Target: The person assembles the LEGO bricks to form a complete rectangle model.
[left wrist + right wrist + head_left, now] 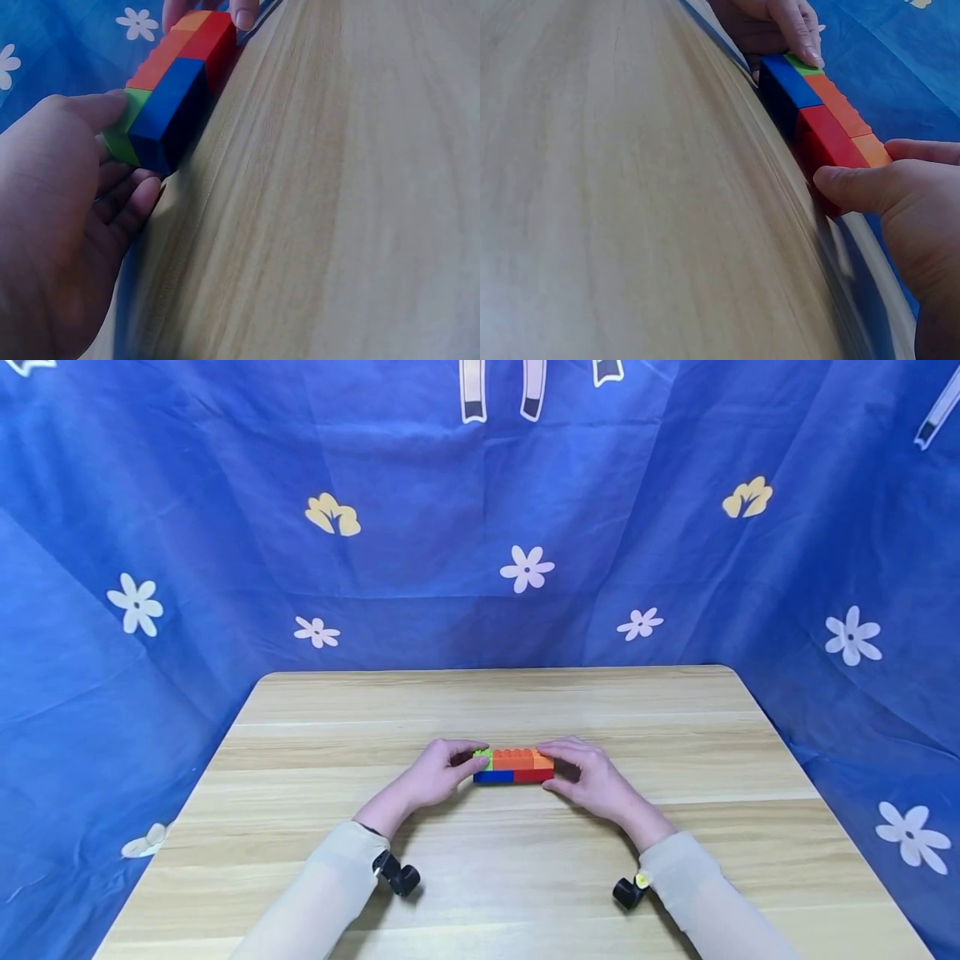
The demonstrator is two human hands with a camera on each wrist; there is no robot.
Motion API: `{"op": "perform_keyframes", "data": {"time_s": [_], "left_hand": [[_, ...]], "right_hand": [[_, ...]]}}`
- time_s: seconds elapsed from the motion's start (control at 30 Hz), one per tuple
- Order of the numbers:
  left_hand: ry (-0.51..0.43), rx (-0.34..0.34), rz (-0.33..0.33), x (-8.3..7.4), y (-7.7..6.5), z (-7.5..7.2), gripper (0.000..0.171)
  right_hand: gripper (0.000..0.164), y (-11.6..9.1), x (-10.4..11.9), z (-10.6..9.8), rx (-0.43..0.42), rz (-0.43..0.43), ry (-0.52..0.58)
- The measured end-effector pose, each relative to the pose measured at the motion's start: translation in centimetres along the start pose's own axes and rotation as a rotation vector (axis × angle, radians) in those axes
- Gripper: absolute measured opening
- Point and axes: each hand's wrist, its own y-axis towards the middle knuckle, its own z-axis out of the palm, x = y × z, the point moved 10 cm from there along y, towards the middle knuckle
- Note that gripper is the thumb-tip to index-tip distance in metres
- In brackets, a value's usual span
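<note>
Near the middle of the table stands a two-layer stack of toy building bricks. Its lower layer is a blue brick (pixel 493 777) beside a red brick (pixel 533 775). On top sit a green brick (pixel 120 133) at the left, a dark orange brick (pixel 513 760) in the middle and a lighter orange brick (pixel 872 151) at the right. My left hand (pixel 435 774) pinches the stack's left end, thumb on the green brick. With the thumb against the red brick and fingers over the lighter orange brick, my right hand (pixel 594 778) grips the right end. The fingertips behind the stack are partly hidden.
The wooden table (pixel 517 885) has rounded far corners. A blue cloth (pixel 420 552) with white and yellow flowers hangs behind it and along both sides. Small black cameras (pixel 395 872) are strapped at the wrists, over pale sleeves (pixel 322 893).
</note>
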Motion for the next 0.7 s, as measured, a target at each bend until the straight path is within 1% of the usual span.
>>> {"op": "perform_keyframes", "data": {"time_s": [0.1, 0.2, 0.27, 0.37, 0.43, 0.53, 0.6, 0.7], "left_hand": [[0.000, -0.002, 0.008, -0.2, -0.1, -0.1, 0.045], [0.029, -0.034, 0.038, -0.5, -0.3, -0.3, 0.055], [0.061, -0.062, 0.084, -1.0, -0.4, -0.5, 0.064], [0.132, -0.105, 0.176, -2.0, -0.7, -0.6, 0.073], [0.160, -0.126, 0.245, -2.7, -0.8, -0.5, 0.071], [0.181, -0.154, 0.300, -3.1, -0.9, -0.5, 0.064], [0.179, -0.165, 0.312, -3.0, -0.9, -0.5, 0.059], [0.184, -0.171, 0.303, -2.7, -0.8, -0.5, 0.055]], "right_hand": [[0.057, 0.0, 0.0, 0.0, 0.000, 0.000, -0.002], [0.056, 0.1, -0.1, 0.0, 0.008, 0.013, -0.007], [0.056, 0.1, -0.1, 0.0, 0.013, 0.017, -0.015], [0.057, 0.2, -0.3, -0.1, 0.013, 0.025, -0.024], [0.057, 0.2, -0.3, -0.1, 0.012, 0.028, -0.026], [0.057, 0.2, -0.4, -0.2, 0.016, 0.036, -0.028], [0.056, 0.3, -0.5, -0.1, 0.023, 0.041, -0.031], [0.056, 0.4, -0.7, 0.0, 0.035, 0.054, -0.039]]}}
